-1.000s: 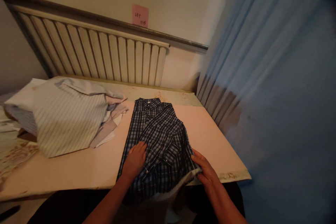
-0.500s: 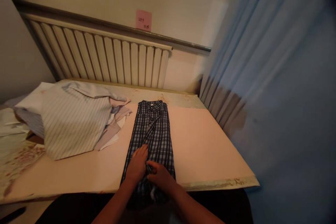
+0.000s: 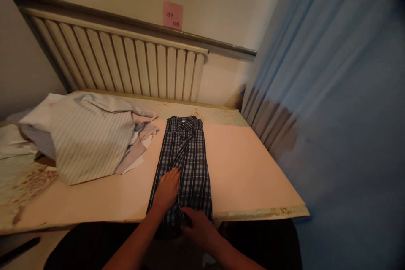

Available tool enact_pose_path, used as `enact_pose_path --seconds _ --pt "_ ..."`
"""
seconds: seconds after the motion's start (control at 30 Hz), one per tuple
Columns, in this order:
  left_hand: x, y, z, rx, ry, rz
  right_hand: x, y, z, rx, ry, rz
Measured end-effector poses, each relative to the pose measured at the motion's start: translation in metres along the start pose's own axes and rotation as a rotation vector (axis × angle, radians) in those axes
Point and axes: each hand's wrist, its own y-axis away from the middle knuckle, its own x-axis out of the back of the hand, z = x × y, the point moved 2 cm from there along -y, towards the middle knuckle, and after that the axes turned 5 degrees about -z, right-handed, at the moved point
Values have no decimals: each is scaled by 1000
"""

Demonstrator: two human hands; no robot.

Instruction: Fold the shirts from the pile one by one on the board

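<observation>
A dark blue plaid shirt (image 3: 193, 156) lies lengthwise on the table, folded into a long narrow strip with its collar toward the wall. Its lower end reaches past the table's front edge. My left hand (image 3: 168, 186) rests flat on the shirt, left of the front opening, fingers stretched out. Closer to the front edge, my right hand (image 3: 196, 224) is closed in a pinch on the shirt's front edge.
A heap of striped and pale shirts (image 3: 95, 135) lies on the left of the pink-covered table (image 3: 243, 168). Behind stands a white radiator (image 3: 126, 63). A pink note (image 3: 172, 15) is on the wall. A blue curtain (image 3: 332, 114) hangs along the right side.
My right hand has moved down along the shirt's front edge, away from my left hand. The left hand stays on the cloth. The view has shifted slightly.
</observation>
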Motion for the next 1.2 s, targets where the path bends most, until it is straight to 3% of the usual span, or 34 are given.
enact_pose_path --seconds 0.23,0.47,0.67,0.73,0.93,1.2 --pt "2 0 1 -1 15 -17 -8 27 15 8 -65 -141" --pt "6 0 3 11 40 -23 22 56 74 -214 -137 153" --pt "2 -1 2 5 62 -31 21 78 120 -383 -230 325" --pt "2 -2 2 2 66 -33 17 78 122 -381 -238 370" --pt "2 -2 3 7 67 -35 7 74 110 -164 -40 427" --pt "3 -2 3 7 61 -38 3 74 94 -163 366 343"
